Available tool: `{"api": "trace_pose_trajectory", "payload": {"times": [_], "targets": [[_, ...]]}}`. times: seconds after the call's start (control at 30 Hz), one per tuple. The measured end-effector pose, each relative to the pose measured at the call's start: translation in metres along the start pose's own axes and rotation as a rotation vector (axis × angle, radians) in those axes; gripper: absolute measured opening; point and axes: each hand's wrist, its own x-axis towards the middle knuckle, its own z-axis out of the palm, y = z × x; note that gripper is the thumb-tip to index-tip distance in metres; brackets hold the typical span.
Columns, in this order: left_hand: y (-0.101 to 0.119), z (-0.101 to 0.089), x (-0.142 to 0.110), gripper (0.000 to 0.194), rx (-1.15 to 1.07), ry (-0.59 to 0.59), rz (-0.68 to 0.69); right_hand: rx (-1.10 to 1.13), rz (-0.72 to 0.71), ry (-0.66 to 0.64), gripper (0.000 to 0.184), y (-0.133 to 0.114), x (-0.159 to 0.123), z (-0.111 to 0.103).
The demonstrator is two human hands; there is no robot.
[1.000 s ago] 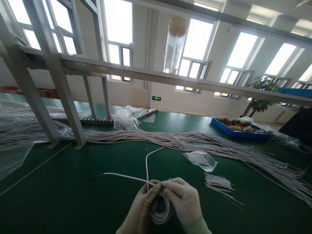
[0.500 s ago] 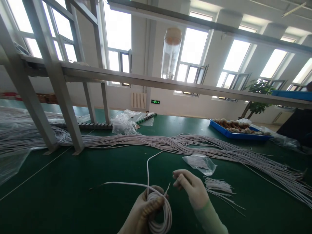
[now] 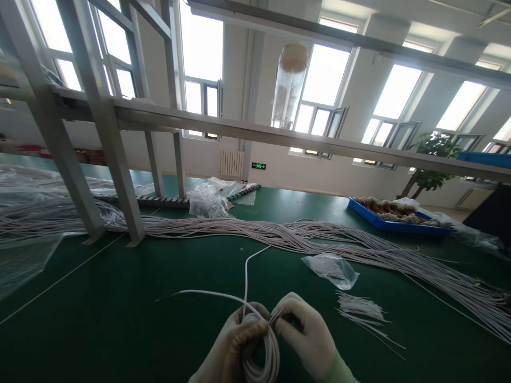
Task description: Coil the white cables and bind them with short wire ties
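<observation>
A coil of white cable (image 3: 272,357) is gripped in my gloved left hand (image 3: 227,346), thumb across its top. One cable end reaches left to a dark tip, and another stretch rises toward the long cables behind. At the coil's upper right, thin white tie ends (image 3: 275,315) stick up. My gloved right hand (image 3: 307,332) is closed there, thumb and fingers pinching at these ends; the fingertips are partly hidden. Right of that hand lie a pile of short white ties (image 3: 361,307) and a clear plastic bag (image 3: 334,270) with more strips inside.
A thick bundle of long cables (image 3: 247,229) crosses the green table (image 3: 120,298). Metal shelf posts (image 3: 130,213) stand on the left. Behind are crumpled plastic (image 3: 207,199) and a blue tray (image 3: 393,224) of brownish pieces. A clear jar (image 3: 288,90) rests on the shelf above.
My right hand has moved left and down to the coil, and its fingers now pinch at the tie ends. My left hand still holds the coil. The view has shifted slightly.
</observation>
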Motion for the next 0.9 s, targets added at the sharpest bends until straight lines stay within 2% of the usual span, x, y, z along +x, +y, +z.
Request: {"api": "trace_pose_trajectory", "payload": {"times": [0.1, 0.23, 0.33, 0.43, 0.53, 0.63, 0.77, 0.8, 0.9], "targets": [[0.000, -0.002, 0.001, 0.048, -0.041, -0.031, 0.033, -0.066, -0.169, 0.036, 0.013, 0.003, -0.003, 0.002], [-0.002, -0.010, 0.004, 0.058, -0.015, -0.067, -0.024, -0.400, -0.489, 0.039, 0.013, 0.004, -0.006, -0.002], [-0.007, -0.018, 0.004, 0.052, 0.025, -0.065, -0.066, -0.595, -0.643, 0.074, 0.013, 0.002, -0.004, -0.009], [-0.015, -0.025, 0.005, 0.051, 0.056, -0.031, -0.082, -0.702, -0.633, 0.002, 0.022, -0.001, 0.000, -0.016], [-0.021, -0.032, 0.007, 0.058, 0.131, -0.010, -0.078, -0.765, -0.588, -0.115, 0.018, 0.000, 0.005, -0.021], [-0.021, -0.035, 0.007, 0.061, 0.166, -0.029, -0.087, -0.804, -0.676, -0.181, 0.015, 0.001, 0.011, -0.025], [-0.011, -0.028, 0.008, 0.058, 0.149, -0.090, -0.114, -0.915, -0.781, -0.303, 0.004, 0.002, 0.017, -0.027], [-0.007, -0.025, 0.009, 0.059, 0.139, -0.108, -0.114, -0.940, -0.774, -0.339, 0.001, 0.002, 0.018, -0.027], [0.000, -0.017, 0.013, 0.065, 0.132, -0.177, -0.095, -0.971, -0.669, -0.413, 0.013, 0.004, 0.019, -0.026]]}}
